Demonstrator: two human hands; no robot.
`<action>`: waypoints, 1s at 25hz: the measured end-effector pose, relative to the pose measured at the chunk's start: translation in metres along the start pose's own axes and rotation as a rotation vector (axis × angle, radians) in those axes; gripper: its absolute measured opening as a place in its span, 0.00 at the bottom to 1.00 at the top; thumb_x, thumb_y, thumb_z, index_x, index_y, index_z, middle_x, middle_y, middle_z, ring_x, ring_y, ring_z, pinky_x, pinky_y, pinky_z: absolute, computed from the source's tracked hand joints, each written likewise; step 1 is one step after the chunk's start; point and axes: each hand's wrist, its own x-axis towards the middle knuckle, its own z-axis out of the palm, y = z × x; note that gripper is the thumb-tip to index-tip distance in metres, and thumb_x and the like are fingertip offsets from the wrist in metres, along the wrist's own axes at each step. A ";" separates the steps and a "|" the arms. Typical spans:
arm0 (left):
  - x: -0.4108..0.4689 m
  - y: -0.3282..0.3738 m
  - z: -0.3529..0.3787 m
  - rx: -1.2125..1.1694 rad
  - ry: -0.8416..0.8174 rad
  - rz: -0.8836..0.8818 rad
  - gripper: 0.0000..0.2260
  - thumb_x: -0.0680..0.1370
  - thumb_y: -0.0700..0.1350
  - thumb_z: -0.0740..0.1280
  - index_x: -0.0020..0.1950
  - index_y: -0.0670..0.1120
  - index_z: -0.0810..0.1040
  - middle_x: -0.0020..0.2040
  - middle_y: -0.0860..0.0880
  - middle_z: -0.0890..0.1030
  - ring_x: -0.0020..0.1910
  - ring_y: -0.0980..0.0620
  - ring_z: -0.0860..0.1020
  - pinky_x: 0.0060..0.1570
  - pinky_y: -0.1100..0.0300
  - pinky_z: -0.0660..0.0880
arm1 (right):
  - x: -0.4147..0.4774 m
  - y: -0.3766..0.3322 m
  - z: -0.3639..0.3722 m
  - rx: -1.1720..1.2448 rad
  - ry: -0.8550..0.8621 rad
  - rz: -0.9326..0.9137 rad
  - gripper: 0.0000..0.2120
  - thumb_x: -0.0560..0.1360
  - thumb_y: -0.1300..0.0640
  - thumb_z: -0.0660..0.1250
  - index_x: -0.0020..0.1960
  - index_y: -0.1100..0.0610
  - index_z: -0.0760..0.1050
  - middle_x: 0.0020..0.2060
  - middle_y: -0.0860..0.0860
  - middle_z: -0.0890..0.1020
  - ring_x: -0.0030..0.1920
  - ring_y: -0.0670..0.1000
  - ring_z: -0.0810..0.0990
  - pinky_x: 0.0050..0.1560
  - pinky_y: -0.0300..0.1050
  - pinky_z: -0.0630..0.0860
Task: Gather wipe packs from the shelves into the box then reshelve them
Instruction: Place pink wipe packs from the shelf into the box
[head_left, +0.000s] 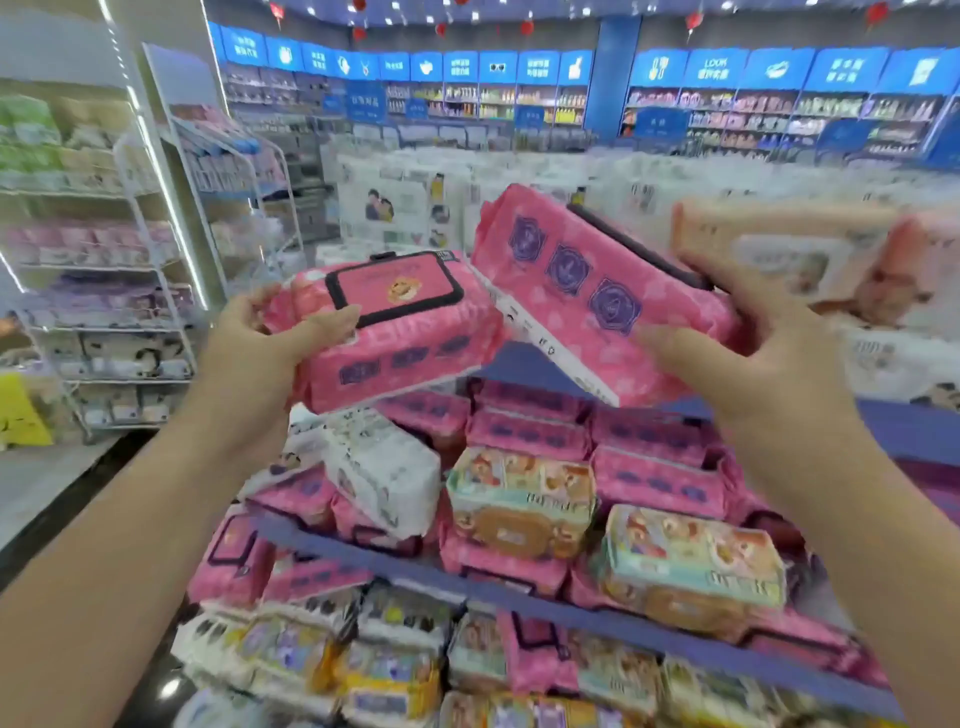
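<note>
Left pack (395, 332), lid up, gripped in left hand (270, 338), thumb on top. Right pack (597, 291), tilted, just beside it, gripped in right hand (743, 338). Both held above shelf (519, 605) stacked with pink, white, cartoon-print packs (519, 499).

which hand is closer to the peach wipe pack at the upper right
Right. The right hand sits just below the peach wipe pack; the left hand is far to its left.

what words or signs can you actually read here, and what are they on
"LOOK": top line of a blue sign above the back wall shelves.
Characters on the other wall signs: too blurred to read.
Print on the left pink pack and the right pink pack: too blurred.
Print on the shelf packs: too blurred.
</note>
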 end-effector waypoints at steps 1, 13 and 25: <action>-0.025 -0.023 -0.033 0.003 -0.041 -0.084 0.34 0.62 0.44 0.80 0.66 0.43 0.74 0.51 0.50 0.86 0.40 0.53 0.86 0.34 0.57 0.82 | -0.037 0.010 0.016 0.022 -0.001 0.061 0.28 0.61 0.46 0.76 0.61 0.40 0.77 0.50 0.40 0.85 0.49 0.43 0.85 0.43 0.40 0.81; -0.270 -0.368 -0.327 0.574 -0.167 -0.887 0.40 0.53 0.48 0.85 0.63 0.51 0.75 0.53 0.49 0.85 0.49 0.50 0.85 0.48 0.54 0.83 | -0.418 0.252 0.170 -0.212 -0.544 0.847 0.36 0.53 0.44 0.73 0.60 0.30 0.73 0.53 0.31 0.80 0.51 0.31 0.78 0.49 0.23 0.72; -0.318 -0.743 -0.378 0.944 -0.396 -1.087 0.40 0.58 0.53 0.84 0.66 0.53 0.71 0.63 0.50 0.78 0.59 0.50 0.80 0.58 0.51 0.80 | -0.591 0.597 0.277 -0.421 -0.772 1.183 0.24 0.68 0.53 0.76 0.60 0.42 0.72 0.48 0.40 0.79 0.45 0.38 0.78 0.43 0.35 0.74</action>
